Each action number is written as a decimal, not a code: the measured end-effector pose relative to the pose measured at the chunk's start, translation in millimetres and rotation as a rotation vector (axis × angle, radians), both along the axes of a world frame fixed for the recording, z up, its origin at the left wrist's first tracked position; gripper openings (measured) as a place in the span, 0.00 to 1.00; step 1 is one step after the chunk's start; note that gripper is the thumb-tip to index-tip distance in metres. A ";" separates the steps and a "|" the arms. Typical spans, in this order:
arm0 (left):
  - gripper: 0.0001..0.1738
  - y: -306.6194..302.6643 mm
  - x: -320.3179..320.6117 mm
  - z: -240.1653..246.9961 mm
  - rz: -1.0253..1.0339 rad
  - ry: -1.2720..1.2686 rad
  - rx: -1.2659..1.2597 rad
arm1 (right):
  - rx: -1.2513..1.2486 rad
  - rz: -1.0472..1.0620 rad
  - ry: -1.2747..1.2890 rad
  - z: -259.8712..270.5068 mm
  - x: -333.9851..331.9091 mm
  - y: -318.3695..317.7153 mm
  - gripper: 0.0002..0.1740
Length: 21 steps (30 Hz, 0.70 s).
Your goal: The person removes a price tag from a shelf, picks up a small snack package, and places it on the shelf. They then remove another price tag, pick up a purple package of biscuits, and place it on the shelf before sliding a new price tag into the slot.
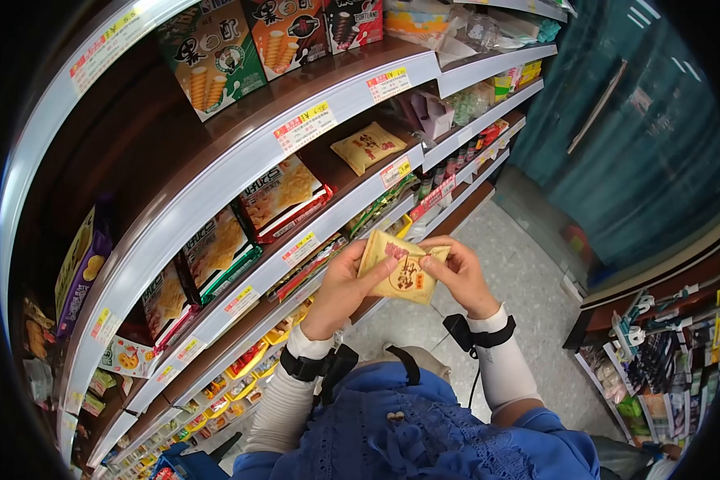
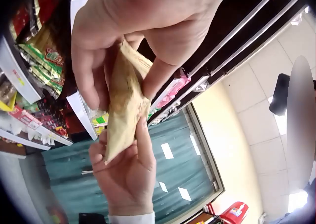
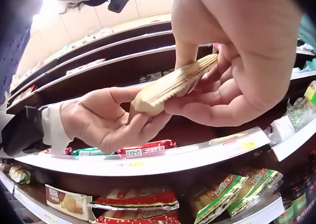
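Both hands hold one small yellow snack packet [image 1: 406, 276] with brown and red print, in front of the body. My left hand [image 1: 342, 280] grips its left side, thumb across the front and fingers behind. On the opposite side my right hand [image 1: 462, 276] pinches the packet, its thumb also on the printed face. The left wrist view shows the packet [image 2: 126, 105] edge-on between thumb and fingers, puffed in the middle. Its crimped end [image 3: 153, 98] shows in the right wrist view. A similar yellow packet [image 1: 368, 148] lies on the shelf ahead.
Shelves curve along the left and front, with price-tagged edges [image 1: 304, 128]. Boxes of rolled wafers [image 1: 216, 64] stand on the upper shelf, and cracker packs [image 1: 284, 192] lie lower. A teal curtain [image 1: 616, 120] hangs behind glass at right. A lower rack [image 1: 656, 376] stands at the right.
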<state>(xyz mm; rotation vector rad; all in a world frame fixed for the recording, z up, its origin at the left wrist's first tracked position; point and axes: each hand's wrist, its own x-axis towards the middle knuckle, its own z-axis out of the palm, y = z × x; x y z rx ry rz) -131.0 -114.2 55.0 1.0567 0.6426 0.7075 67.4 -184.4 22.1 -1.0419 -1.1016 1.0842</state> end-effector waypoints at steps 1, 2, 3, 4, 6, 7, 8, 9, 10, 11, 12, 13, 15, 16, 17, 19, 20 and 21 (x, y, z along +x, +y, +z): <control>0.14 0.4 0.4 -1.4 -0.029 0.041 0.024 | -0.011 0.073 -0.037 1.4 1.0 0.3 0.16; 0.13 0.4 0.7 -3.3 -0.057 0.083 0.047 | -0.011 0.080 -0.040 5.0 -1.0 0.2 0.16; 0.13 -0.6 1.6 -5.6 -0.051 0.079 0.048 | -0.030 0.084 -0.012 10.7 -3.9 0.0 0.15; 0.12 -2.3 3.1 -8.6 -0.010 0.066 0.089 | -0.049 0.088 0.015 14.0 -6.2 0.7 0.14; 0.11 -3.8 4.6 -12.4 0.038 0.050 0.129 | -0.049 0.053 0.013 13.0 -9.1 3.9 0.13; 0.11 -4.3 4.7 -13.8 0.072 0.048 0.142 | -0.052 0.012 0.015 11.7 -10.3 5.1 0.12; 0.11 -4.3 4.6 -14.8 0.105 0.047 0.155 | -0.051 0.018 0.013 10.0 -11.0 6.3 0.12; 0.11 -3.8 4.1 -15.7 0.111 0.046 0.154 | -0.048 0.009 0.008 8.1 -11.6 7.6 0.11; 0.11 -3.1 3.4 -16.6 0.117 0.048 0.147 | -0.046 0.001 0.003 7.1 -12.2 8.5 0.10; 0.11 -2.8 3.0 -17.0 0.122 0.049 0.139 | -0.046 0.006 0.001 7.2 -12.8 9.0 0.10; 0.11 -2.8 2.2 -16.1 0.128 0.047 0.138 | -0.049 -0.006 0.014 7.6 -13.2 9.3 0.10; 0.11 -2.8 1.2 -14.2 0.106 0.056 0.146 | -0.052 -0.018 0.027 8.1 -13.8 9.8 0.09; 0.11 -3.3 1.7 -15.1 0.092 0.061 0.153 | -0.025 -0.024 0.039 10.0 -18.1 10.6 0.10; 0.11 -4.1 3.9 -17.8 0.106 0.048 0.161 | 0.003 -0.037 0.055 10.5 -19.0 10.7 0.10; 0.11 -4.4 6.1 -19.7 0.120 0.035 0.170 | 0.002 -0.031 0.052 8.7 -17.9 11.8 0.10; 0.12 -5.2 8.9 -21.2 0.150 0.012 0.133 | 0.065 -0.104 -0.015 2.1 -14.1 14.9 0.09; 0.12 -5.3 9.9 -21.9 0.171 -0.007 0.097 | 0.064 -0.100 -0.017 0.5 -12.1 15.6 0.09; 0.12 -4.5 10.1 -22.9 0.173 -0.009 0.096 | 0.040 -0.132 0.014 -0.8 -9.8 16.1 0.09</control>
